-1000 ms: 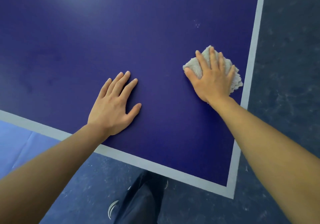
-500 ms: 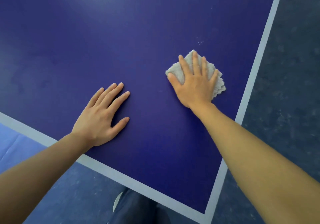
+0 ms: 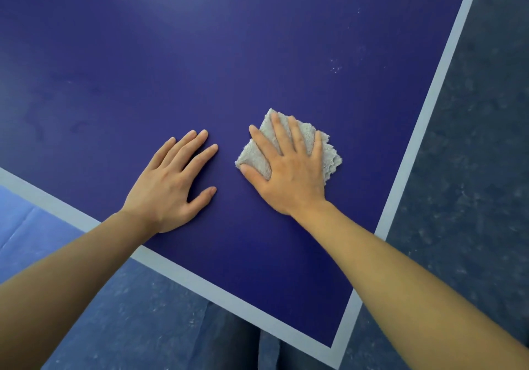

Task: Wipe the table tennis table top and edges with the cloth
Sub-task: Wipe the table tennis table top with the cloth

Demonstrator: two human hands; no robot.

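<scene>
Blue table top (image 3: 200, 54) bears cloth (image 3: 329, 155) under flat right hand (image 3: 289, 175).

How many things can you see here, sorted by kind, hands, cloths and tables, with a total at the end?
Hands: 2, the left hand flat on the table top, the right hand pressing on the cloth
Cloths: 1, the grey cloth
Tables: 1, the blue table tennis table
Total: 4

Left hand (image 3: 169, 186), right hand (image 3: 289, 169) flat
</scene>
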